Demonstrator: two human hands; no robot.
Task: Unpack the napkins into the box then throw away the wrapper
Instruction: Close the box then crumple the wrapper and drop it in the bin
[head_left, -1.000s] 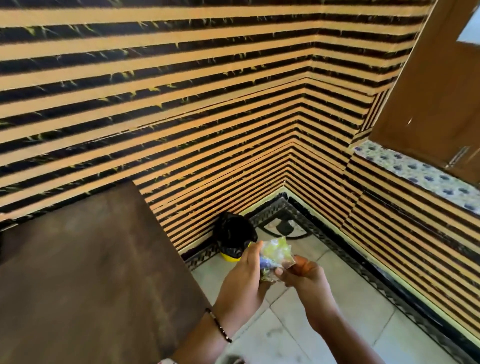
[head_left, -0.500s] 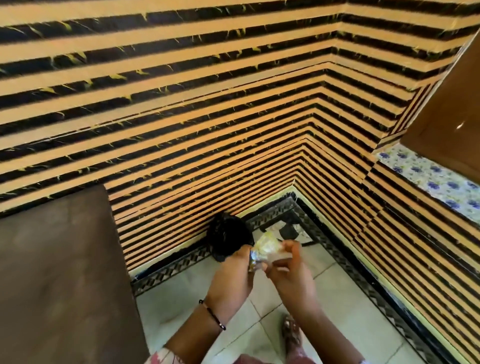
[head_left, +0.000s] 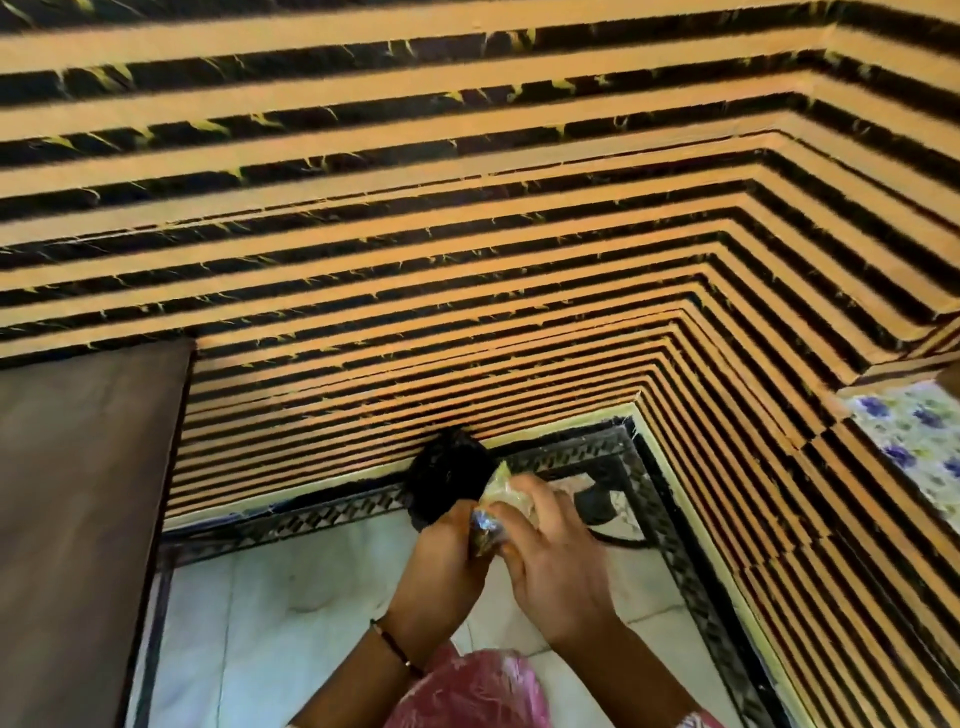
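Both hands at lower centre of frame. Left hand (head_left: 441, 561) and right hand (head_left: 558, 566) both have fingers closed on the crumpled wrapper (head_left: 493, 512) held between them. Black-lined bin (head_left: 447, 480) just behind, against the striped wall (head_left: 467, 234).

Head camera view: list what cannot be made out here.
- Crumpled clear plastic wrapper: mostly covered by the left hand and right hand; its print is blurred.
- Black bag-lined bin at the striped wall: its opening faces away, its near side is behind the left hand; contents unseen.
- Napkins and box: not in frame.
- Dark brown tabletop: cut by the left edge.
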